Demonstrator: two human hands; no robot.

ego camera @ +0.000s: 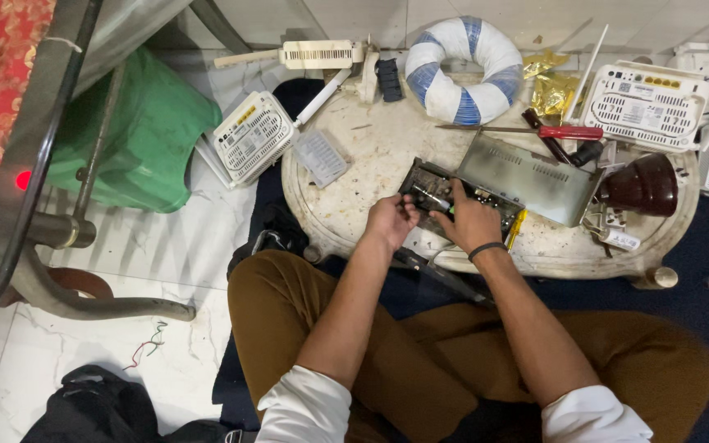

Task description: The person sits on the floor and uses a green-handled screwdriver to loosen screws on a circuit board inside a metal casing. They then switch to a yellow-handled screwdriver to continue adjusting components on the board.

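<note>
**Both hands on an opened device at the near edge of a low table**

The left hand is curled with its fingers drawn together on the near left corner of an open electronic device, a dark tray of circuitry lying flat on the worn white table. The right hand, a dark band at its wrist, rests on the same device just beside the left, fingers bent in and pinched around a small green-tipped tool; how firmly it is held cannot be told. The two hands are close but apart

Touching the device on its far right side lies a grey metal cover, tilted across the table. Beyond it sits a red-handled screwdriver, and to the right a dark brown rounded lamp shade. A blue and white striped ring lies at the far edge, with gold foil bags beside it. White routers stand around: one leaning at the table's left edge, another at far right. On the floor to the left is a green bag, near a curved metal frame
</note>
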